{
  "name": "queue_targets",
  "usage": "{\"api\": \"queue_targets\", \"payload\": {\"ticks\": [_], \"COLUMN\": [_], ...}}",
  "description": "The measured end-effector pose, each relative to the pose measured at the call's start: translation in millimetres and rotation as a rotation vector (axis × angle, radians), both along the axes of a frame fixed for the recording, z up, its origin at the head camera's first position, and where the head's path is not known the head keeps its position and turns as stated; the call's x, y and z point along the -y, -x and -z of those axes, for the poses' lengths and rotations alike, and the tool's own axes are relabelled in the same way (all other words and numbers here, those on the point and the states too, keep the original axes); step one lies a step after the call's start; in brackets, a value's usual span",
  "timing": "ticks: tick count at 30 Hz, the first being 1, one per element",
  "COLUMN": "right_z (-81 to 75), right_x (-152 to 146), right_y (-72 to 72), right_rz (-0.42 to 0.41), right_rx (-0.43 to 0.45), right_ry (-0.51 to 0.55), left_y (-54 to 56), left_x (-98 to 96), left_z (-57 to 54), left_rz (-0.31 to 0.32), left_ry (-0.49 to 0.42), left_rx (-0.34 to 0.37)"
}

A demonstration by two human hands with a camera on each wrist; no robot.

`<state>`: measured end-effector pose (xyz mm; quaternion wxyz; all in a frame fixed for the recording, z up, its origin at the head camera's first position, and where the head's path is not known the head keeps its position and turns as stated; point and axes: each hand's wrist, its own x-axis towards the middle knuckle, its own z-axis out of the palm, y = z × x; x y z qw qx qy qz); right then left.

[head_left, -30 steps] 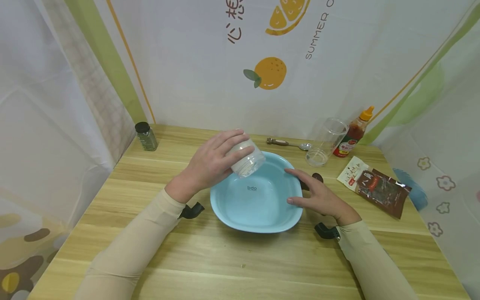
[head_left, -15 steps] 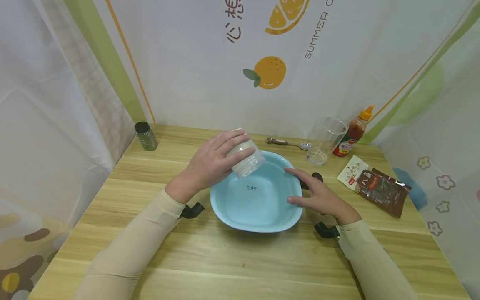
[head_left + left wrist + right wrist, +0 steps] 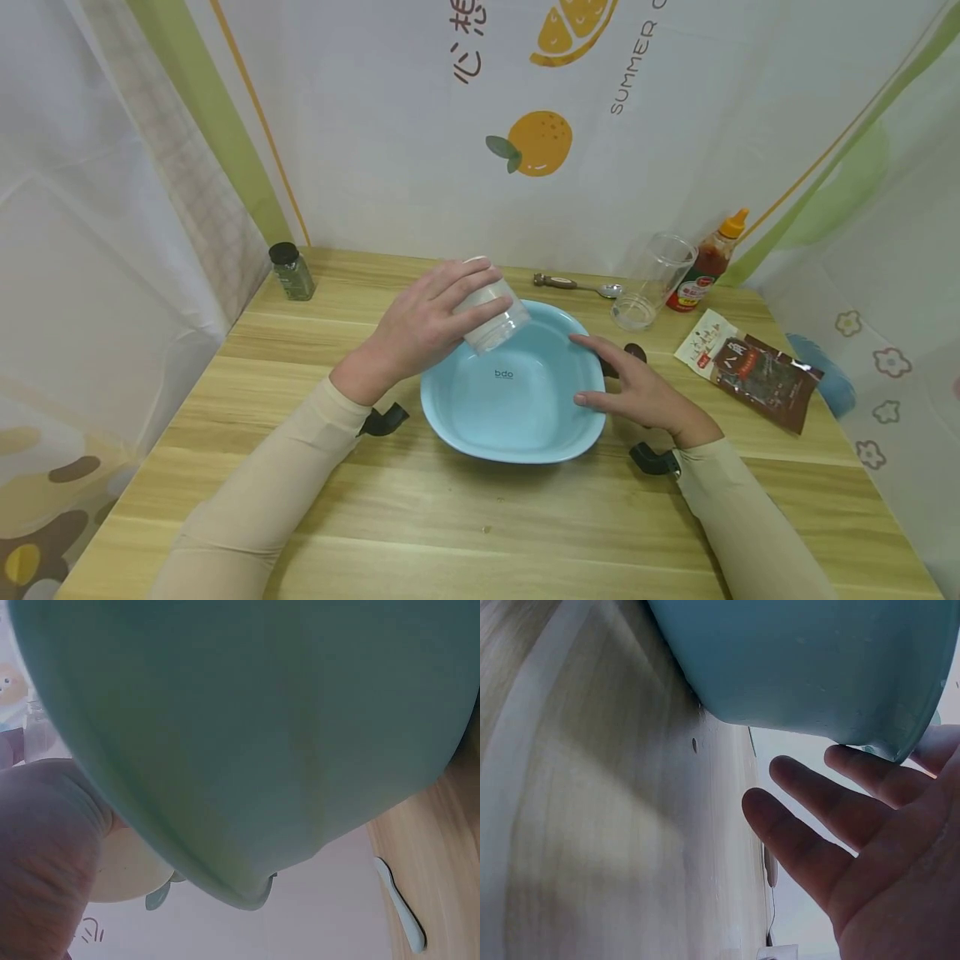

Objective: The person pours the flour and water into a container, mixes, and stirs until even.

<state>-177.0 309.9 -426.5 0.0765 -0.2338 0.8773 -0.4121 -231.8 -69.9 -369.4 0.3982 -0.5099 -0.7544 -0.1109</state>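
Note:
My left hand (image 3: 427, 321) grips a clear plastic jar (image 3: 497, 332). It tilts mouth-down over the back left of a light blue basin (image 3: 513, 417) marked "bdo". The jar's contents cannot be made out, and the basin's visible floor is bare. At the basin's right side, my right hand (image 3: 641, 392) rests on the rim, with thumb and forefinger reaching over it. In the right wrist view, the other fingers (image 3: 832, 817) spread loosely outside the basin wall (image 3: 802, 667). In the left wrist view the basin's outer wall (image 3: 247, 750) hides most of the left hand's work.
A spoon (image 3: 573, 285), a tall clear cup (image 3: 652, 283), a red sauce bottle (image 3: 701, 267) and a brown spice packet (image 3: 757, 375) lie or stand at the back right. A black-capped jar (image 3: 291, 271) stands back left. Behind the right hand sits a partly hidden dark brown thing (image 3: 635, 353).
The jar stays tilted over the basin in the left hand. Both hands hold nearly the same place throughout; the whole view shifts very slightly.

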Motion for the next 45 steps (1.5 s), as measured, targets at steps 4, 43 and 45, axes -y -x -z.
{"api": "queue_targets", "payload": {"ticks": [4, 43, 45], "right_z": [-0.3, -3.2, -3.1], "right_x": [0.2, 2.4, 2.3], "right_y": [0.1, -2.4, -2.0], "right_rz": [-0.001, -0.003, -0.003], "right_rx": [0.002, 0.012, 0.01], "right_ry": [0.0, -0.004, -0.004], "left_y": [0.0, -1.6, -1.4], "left_x": [-0.5, -2.2, -2.1], "left_z": [0.2, 1.1, 0.5], "left_rz": [0.003, -0.003, -0.004], "left_ry": [0.002, 0.035, 0.036], "left_rx": [-0.012, -0.065, -0.067]}}
